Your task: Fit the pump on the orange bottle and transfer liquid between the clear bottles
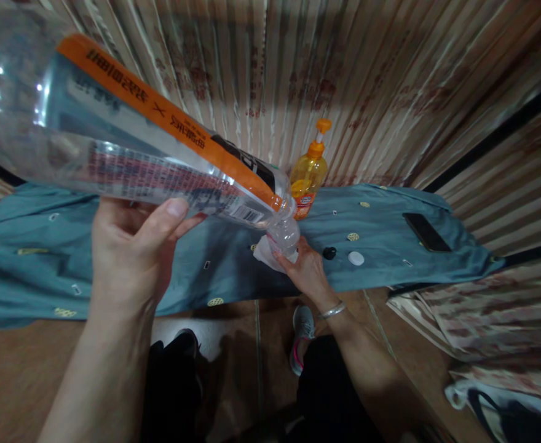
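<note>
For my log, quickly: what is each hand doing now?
Left hand: closed on the clear bottle.
Right hand: holding a white cloth at the bottle neck.

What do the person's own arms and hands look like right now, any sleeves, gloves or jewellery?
Both forearms are bare with no sleeves in view, and neither hand wears a glove. The left hand shows no ring or watch. The right hand has a thin silver bangle around its wrist. No markings show on either arm.

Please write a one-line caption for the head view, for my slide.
Left hand tilts an empty clear bottle while right hand wipes its neck with white tissue.
</note>
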{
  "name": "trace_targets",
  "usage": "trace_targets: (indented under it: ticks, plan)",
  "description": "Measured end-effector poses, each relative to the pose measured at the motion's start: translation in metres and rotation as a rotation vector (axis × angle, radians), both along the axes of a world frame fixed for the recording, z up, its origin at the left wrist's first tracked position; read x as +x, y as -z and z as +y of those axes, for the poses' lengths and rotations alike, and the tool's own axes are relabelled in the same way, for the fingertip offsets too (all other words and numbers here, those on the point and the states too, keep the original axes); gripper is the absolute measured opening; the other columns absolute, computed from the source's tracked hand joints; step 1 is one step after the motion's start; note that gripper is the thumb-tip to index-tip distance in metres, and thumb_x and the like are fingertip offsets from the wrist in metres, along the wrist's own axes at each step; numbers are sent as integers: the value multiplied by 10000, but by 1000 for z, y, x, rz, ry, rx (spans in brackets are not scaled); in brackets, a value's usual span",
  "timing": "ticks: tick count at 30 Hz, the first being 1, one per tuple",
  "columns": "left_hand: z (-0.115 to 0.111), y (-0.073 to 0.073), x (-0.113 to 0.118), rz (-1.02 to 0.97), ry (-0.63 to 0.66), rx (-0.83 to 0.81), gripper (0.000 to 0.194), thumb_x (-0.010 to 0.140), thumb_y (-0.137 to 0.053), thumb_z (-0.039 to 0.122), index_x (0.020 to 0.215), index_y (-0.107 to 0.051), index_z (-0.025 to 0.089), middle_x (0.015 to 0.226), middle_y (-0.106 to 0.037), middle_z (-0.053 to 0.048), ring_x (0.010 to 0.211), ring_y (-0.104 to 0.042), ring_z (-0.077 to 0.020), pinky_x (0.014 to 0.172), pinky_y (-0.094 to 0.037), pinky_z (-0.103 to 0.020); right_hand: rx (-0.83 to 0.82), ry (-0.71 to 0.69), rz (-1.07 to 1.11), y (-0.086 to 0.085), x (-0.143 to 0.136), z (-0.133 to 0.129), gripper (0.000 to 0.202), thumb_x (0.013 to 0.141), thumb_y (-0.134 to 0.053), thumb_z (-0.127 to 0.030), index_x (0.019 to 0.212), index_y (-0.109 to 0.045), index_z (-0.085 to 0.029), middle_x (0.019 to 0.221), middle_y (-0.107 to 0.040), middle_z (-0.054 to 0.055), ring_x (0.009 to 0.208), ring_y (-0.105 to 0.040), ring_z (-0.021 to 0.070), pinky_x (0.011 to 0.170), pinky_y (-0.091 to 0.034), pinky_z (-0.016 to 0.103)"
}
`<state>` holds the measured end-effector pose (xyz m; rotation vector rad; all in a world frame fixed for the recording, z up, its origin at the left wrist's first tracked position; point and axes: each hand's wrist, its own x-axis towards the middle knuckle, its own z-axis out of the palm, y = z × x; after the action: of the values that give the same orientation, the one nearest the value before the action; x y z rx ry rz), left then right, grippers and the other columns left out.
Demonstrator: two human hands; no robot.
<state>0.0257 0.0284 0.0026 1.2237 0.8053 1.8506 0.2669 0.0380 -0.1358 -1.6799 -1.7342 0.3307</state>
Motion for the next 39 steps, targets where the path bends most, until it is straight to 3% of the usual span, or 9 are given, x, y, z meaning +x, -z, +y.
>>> trace_targets:
  ticks: [12,23,30,36,39]
  plan:
    - [-2,-6,5,-25,-25,-7,566,564,-940,228,1062,-679,299,873,-770,27,804,-747,-184,682,-668,-347,-20,2,-5,-2,0,-1,533,867,-653,-530,1221,-604,-135,1062,-768,165,976,-741,307,838,-566,396]
    - [3,-2,-2,31,-14,23,556,615,-933,268,1114,-689,265,944,-773,-32,874,-763,-263,790,-663,-538,7,8,-10,2,-1,-1,534,865,-644,-517,1221,-603,-121,1053,-765,174,969,-737,319,845,-564,419]
    - [3,-4,1,29,-9,53,538,604,-931,275,1092,-705,262,915,-772,-34,885,-770,-288,790,-657,-564,-5,16,5,0,-2,-2,519,852,-664,-513,1212,-606,-143,1045,-771,157,964,-740,315,837,-565,409]
    - [3,-5,2,-3,-16,49,540,567,-950,265,1048,-706,245,887,-774,-22,802,-768,-230,655,-669,-389,-11,16,-12,0,-3,-2,505,855,-672,-477,1216,-600,-132,1038,-771,167,966,-744,316,834,-566,401]
    - [6,-4,0,17,-10,60,632,549,-963,290,1117,-688,259,892,-767,-15,799,-770,-229,652,-670,-398,8,8,-18,2,-2,-2,499,859,-668,-481,1213,-599,-137,1042,-771,163,966,-743,307,831,-565,390]
